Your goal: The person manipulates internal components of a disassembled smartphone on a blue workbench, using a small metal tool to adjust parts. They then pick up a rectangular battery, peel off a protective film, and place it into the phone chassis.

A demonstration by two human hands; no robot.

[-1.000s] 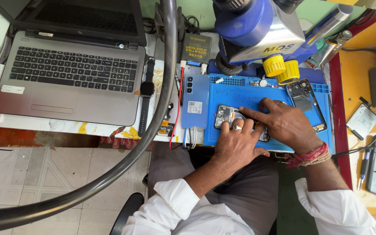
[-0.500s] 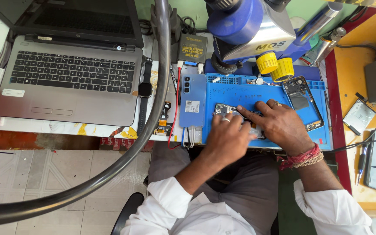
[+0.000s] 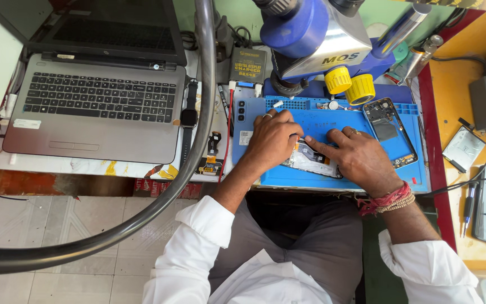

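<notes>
Both hands, the left hand and the right hand, are pressing together on the opened phone lying on the blue mat on the worktop, where a slipping fingertip is risking tearing its exposed parts or sliding it off the near edge.

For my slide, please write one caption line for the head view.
Left hand and right hand press on an opened phone lying on a blue repair mat under a microscope.
</notes>
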